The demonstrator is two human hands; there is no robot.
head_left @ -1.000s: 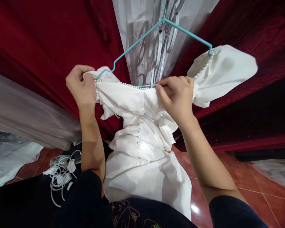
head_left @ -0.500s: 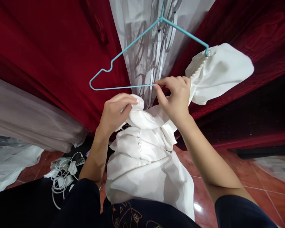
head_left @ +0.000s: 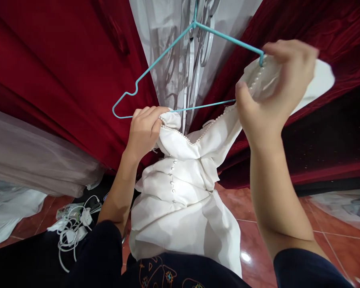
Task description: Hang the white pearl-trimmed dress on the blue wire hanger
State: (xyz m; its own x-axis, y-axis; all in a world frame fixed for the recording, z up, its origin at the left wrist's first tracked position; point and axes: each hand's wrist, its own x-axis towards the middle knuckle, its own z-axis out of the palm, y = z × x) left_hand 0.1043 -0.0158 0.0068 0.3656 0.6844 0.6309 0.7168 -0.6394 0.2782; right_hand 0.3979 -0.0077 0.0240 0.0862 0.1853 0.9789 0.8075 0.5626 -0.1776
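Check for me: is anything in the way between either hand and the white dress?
Nothing visible is. The left hand holds the white dress at one shoulder; the right hand is over the opposite sleeve, beside the blue hanger.

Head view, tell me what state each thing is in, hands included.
Teal hanger: upright, left end outside the dress.
White dress: creased, neckline dipping, right shoulder at the hanger's right end.
Left hand: closed on the dress's left shoulder.
Right hand: thumb and fingers spread, over the right sleeve.
White cables: tangled.
Red curtain: hanging in folds.
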